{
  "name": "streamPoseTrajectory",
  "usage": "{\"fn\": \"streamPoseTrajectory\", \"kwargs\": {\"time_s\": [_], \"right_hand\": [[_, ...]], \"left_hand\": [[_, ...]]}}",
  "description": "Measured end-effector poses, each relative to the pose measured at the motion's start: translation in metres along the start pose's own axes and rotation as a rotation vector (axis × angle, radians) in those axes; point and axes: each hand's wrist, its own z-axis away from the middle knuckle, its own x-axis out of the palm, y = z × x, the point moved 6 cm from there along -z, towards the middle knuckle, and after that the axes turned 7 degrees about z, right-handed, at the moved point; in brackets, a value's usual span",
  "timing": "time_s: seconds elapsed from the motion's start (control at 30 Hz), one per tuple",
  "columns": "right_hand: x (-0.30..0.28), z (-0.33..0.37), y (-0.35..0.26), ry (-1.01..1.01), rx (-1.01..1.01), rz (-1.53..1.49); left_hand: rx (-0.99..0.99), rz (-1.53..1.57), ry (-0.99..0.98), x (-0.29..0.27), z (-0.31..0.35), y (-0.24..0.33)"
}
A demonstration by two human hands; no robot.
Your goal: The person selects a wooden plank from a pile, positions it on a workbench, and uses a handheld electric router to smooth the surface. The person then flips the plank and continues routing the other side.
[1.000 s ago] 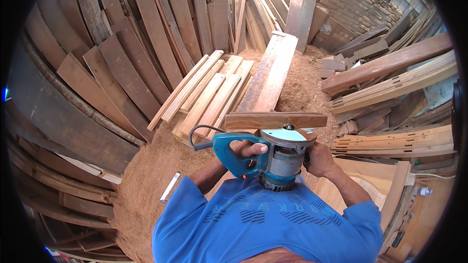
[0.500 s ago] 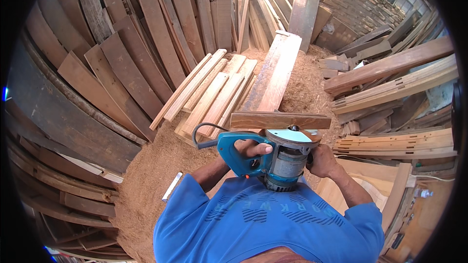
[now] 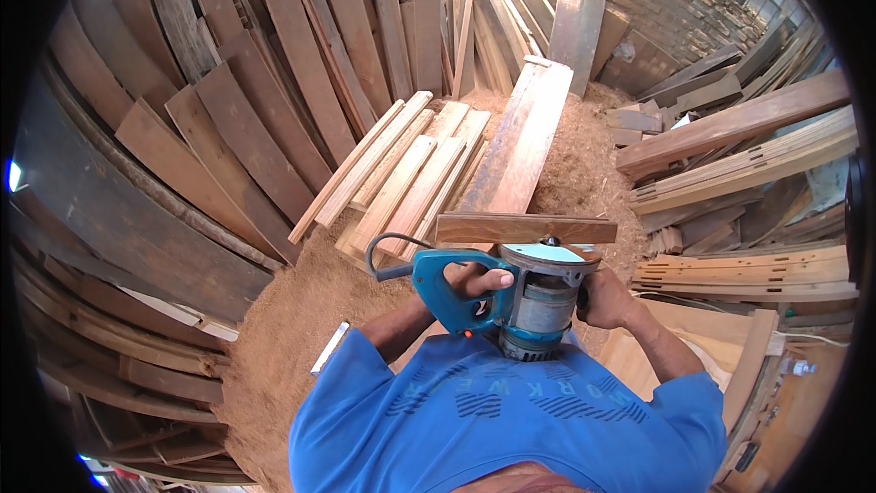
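A teal and metal router is held close against the front of my blue shirt, its round base facing up and away from me. The fingers of my left hand wrap its teal D-shaped handle, with the thumb lying across the grip. On the other side my right hand closes round a side handle, mostly covered by the fingers. A brown wooden strip lies across the far side of the base, seemingly fixed to it, and a bit tip shows beside it. From the handle's left end a dark power cord loops away.
A long plank stretches ahead, beside a stack of cut wood pieces. Sawdust covers the floor. Leaning boards crowd the left; mortised beams and a wooden panel lie to the right.
The surroundings have shifted slightly to the right in the view. Both hands keep their hold on the router, which stays almost in the same place against my shirt.
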Motion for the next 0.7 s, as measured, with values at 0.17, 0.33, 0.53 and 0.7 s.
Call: {"fn": "streamPoseTrajectory", "kwargs": {"time_s": [0.17,0.33,0.53,0.7], "right_hand": [[-0.019,-0.004,0.002,0.242,-0.021,-0.204],[0.013,0.020,0.032,0.477,0.369,-0.992],[0.069,0.059,0.029,-0.136,0.213,-0.886],[0.063,0.009,0.005,-0.071,0.166,-1.501]], "left_hand": [[0.152,0.259,0.001,0.021,-0.006,0.031],[0.181,0.792,-0.150,0.015,-0.035,0.002],[0.405,1.210,-0.180,0.045,-0.080,0.027],[0.391,1.339,-0.134,0.060,-0.126,0.015]]}}
